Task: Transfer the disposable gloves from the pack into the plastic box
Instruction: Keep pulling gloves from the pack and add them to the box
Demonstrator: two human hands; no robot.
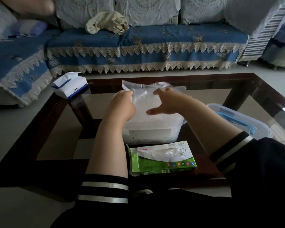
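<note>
I count one translucent plastic box (152,129), one green-and-white glove pack (163,159), one clear lid with blue handle (242,122), one blue-and-white tissue pack (70,86), and two hands: left hand (122,106), right hand (167,102).

Blue sofa cover with lace trim (146,41), crumpled beige cloth (108,22) on it, tissue pack (70,85) on glass coffee table (261,92)

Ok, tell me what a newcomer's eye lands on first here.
First, the two hands at table centre: the left hand grips a wad of clear gloves and the right hand spreads flat on them, over the plastic box. Next, the green glove pack lying nearer the person, then the box lid with its blue handle at right.
</note>
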